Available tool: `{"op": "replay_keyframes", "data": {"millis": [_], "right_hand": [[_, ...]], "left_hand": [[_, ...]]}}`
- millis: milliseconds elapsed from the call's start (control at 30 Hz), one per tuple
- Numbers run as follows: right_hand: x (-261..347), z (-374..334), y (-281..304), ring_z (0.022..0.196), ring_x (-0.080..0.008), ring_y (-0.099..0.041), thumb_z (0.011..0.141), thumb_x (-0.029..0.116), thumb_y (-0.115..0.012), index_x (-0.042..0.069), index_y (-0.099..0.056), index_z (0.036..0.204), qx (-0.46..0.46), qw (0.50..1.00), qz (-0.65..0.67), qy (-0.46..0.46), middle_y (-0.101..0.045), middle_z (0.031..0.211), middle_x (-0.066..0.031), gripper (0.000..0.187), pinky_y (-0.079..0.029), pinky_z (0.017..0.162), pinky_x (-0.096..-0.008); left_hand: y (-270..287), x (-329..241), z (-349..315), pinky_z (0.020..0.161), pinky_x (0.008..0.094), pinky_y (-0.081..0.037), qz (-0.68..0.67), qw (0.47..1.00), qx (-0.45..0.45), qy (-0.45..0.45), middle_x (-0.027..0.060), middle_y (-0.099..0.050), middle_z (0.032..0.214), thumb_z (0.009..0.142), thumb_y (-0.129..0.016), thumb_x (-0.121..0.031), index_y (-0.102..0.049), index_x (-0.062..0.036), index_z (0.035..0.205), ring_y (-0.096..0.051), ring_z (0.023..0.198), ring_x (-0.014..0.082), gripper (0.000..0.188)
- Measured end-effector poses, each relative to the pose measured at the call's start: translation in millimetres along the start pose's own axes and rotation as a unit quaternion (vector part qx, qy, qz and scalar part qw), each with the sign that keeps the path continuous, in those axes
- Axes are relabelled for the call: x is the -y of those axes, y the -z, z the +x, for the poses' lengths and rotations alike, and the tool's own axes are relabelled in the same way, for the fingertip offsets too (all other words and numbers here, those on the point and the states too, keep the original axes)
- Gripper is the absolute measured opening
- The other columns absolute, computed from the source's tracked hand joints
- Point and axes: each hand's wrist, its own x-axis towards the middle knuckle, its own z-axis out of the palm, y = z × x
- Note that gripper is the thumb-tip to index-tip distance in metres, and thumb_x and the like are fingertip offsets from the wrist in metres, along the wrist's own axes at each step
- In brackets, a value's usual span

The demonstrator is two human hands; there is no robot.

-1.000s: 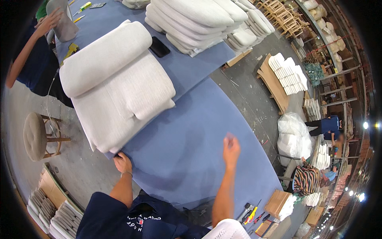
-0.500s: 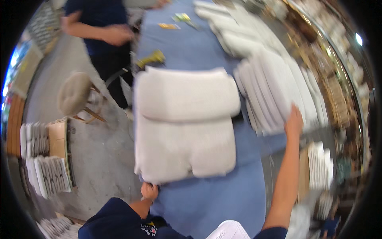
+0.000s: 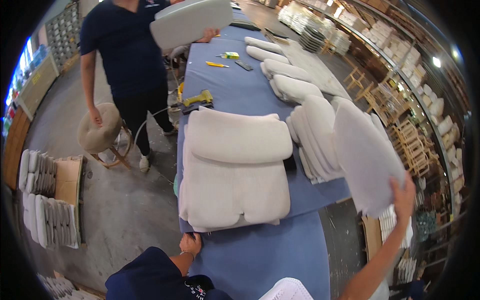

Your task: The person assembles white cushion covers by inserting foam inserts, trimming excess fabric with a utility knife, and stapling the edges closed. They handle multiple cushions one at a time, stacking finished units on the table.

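At three o'clock, the right hand [image 3: 403, 200] grasps a pale cushion [image 3: 367, 157], tilted, near a cushion pile [image 3: 311, 142]. At seven, the left hand [image 3: 190, 244] is by the blue table's [image 3: 320, 197] edge, its grip unclear.

- Two hands of the wearer: one left hand [image 3: 190, 244] at lower left of centre, one right hand [image 3: 404, 197] at right.
- One lifted cushion [image 3: 367, 157], right of centre.
- One co-worker [image 3: 125, 55], upper left; one pale pad [image 3: 192, 25] beside.
- One round stool [image 3: 98, 131], left.
- One yellow-green power tool [image 3: 200, 98], one yellow knife [image 3: 216, 64], upper centre.
- At least three cushions in the pile [image 3: 319, 132] right of centre, perhaps more; overlap hides the rest.
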Motion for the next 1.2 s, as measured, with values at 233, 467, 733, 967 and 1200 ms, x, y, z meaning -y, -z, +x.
{"op": "replay_keyframes", "data": {"millis": [233,467,733,967,1200], "right_hand": [[88.4,-153.2,244.8,0.111,-0.0214,-0.065,0.098,0.031,-0.065,0.0,-0.065,0.133,0.001,0.994,0.011,-0.109,-0.07,0.122,-0.0121,0.046,-0.048,0.101,-0.0353],[36.8,-285.1,164.2,0.128,-0.0346,-0.059,0.097,0.061,-0.052,0.016,-0.071,0.127,0.306,0.907,-0.177,-0.228,-0.066,0.135,-0.0133,0.058,-0.046,0.107,-0.0476],[-22.8,-404.7,160.5,0.125,-0.0386,-0.061,0.098,0.06,-0.051,0.012,-0.07,0.126,0.212,0.895,-0.026,-0.391,-0.069,0.128,-0.019,0.059,-0.045,0.107,-0.0505],[32.6,-454.2,185.5,0.115,-0.0426,-0.065,0.095,0.053,-0.061,0.011,-0.07,0.127,0.162,0.937,0.067,-0.303,-0.07,0.123,-0.0221,0.053,-0.05,0.1,-0.0503],[100.2,-503.7,210.6,0.099,-0.0416,-0.069,0.097,0.053,-0.06,0.013,-0.07,0.126,0.194,0.962,0.068,-0.181,-0.076,0.103,-0.0181,0.05,-0.052,0.09,-0.0508]], "left_hand": [[-1.4,3.0,9.3,0.09,0.0579,-0.054,0.043,0.999,0.006,0.002,0.0335,-0.069,0.108,0.099,-0.042,-0.055,-0.063,0.0077,0.11,-0.068,0.101,0.0502,0.067],[-11.5,8.0,29.6,0.093,0.0575,-0.056,0.03,0.999,-0.02,0.006,0.0356,-0.066,0.12,0.094,-0.033,-0.066,-0.049,0.0109,0.134,-0.068,0.106,0.051,0.088],[-4.5,-1.4,43.2,0.096,0.0594,-0.054,-0.008,0.999,0.03,-0.024,0.0379,-0.063,0.124,0.095,-0.036,-0.062,-0.041,0.0118,0.139,-0.065,0.111,0.0527,0.086],[5.1,5.1,-31.4,0.112,0.0522,-0.042,0.001,0.905,0.021,-0.426,0.0358,-0.05,0.144,0.101,-0.061,-0.034,-0.043,0.0112,0.146,-0.05,0.133,0.047,0.066],[111.3,-152.6,-380.0,0.113,0.0438,-0.041,-0.308,0.492,0.39,-0.715,0.0219,-0.057,0.145,0.104,-0.052,-0.016,-0.053,0.0043,0.144,-0.053,0.135,0.0358,0.044]]}}
